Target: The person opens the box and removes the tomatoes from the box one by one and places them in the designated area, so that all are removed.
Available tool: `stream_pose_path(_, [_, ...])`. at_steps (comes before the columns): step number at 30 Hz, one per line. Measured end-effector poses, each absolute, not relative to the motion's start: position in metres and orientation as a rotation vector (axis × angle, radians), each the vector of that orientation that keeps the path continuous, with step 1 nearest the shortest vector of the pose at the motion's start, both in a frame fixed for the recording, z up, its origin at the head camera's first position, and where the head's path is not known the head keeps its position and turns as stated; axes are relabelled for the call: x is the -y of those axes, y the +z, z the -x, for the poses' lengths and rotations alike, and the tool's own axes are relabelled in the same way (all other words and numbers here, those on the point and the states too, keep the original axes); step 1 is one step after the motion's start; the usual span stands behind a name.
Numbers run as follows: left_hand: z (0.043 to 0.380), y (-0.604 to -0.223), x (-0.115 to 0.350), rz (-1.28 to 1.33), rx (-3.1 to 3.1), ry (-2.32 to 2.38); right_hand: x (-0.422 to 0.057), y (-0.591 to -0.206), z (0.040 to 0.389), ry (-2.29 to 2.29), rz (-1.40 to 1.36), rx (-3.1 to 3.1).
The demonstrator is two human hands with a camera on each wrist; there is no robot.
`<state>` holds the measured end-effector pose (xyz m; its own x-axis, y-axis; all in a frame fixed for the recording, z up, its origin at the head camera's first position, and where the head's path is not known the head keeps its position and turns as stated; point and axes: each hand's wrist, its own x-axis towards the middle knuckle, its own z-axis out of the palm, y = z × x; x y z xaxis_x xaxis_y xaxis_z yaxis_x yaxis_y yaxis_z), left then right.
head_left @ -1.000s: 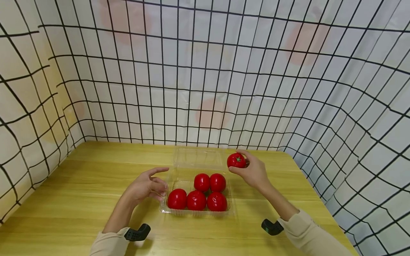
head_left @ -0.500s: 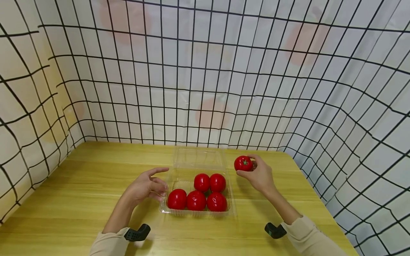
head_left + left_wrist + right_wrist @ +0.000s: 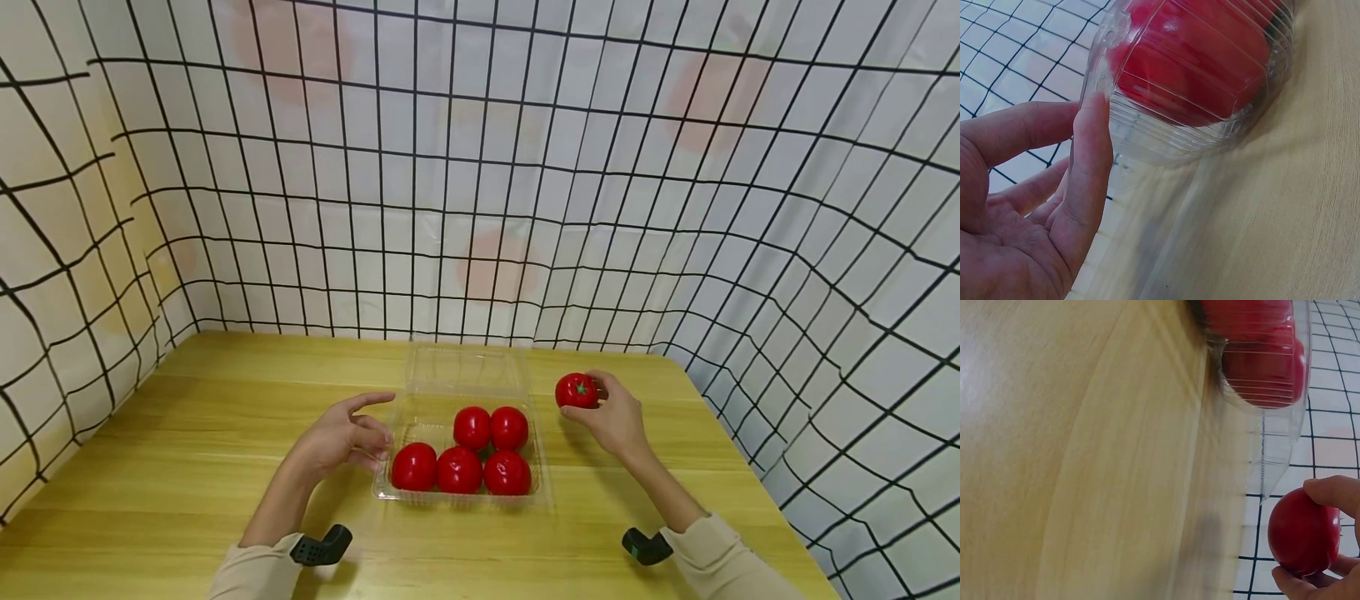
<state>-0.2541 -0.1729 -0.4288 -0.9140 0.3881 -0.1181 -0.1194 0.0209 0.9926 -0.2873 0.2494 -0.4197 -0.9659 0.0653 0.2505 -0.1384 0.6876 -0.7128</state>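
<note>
Above the table on the right, my right hand (image 3: 618, 421) holds a red tomato (image 3: 576, 391) with a green stem end, thumb on one side and fingers on the other. The right wrist view shows this tomato (image 3: 1304, 531) gripped at its edge. My left hand (image 3: 341, 437) is at the left side of a clear plastic clamshell box (image 3: 457, 497), with fingertips right at its rim (image 3: 1094, 81). Several red tomatoes (image 3: 460, 471) sit in the box, three along the near row and two behind at the right. The back left of the box shows bare plastic.
The box's clear lid (image 3: 465, 369) lies folded back behind it on the wooden table (image 3: 225, 417). A white cloth with black grid lines (image 3: 480, 183) rises along the table's back and sides. Black devices (image 3: 647, 547) sit at both wrists.
My right hand has moved right and slightly nearer with the tomato, away from the box. My left hand and the tomatoes in the box have stayed in place.
</note>
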Motion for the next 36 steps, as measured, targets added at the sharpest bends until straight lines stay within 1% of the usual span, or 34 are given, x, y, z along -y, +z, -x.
stream_pose_path(23, [0.253, -0.428, 0.174, -0.272, -1.954, 1.952, -0.260, -0.438, 0.306, 1.139, -0.005, 2.625])
stream_pose_path(36, [0.252, -0.426, 0.173, -0.249, -1.953, 1.957, -0.261, -0.454, 0.327, 1.028, -0.021, 2.635])
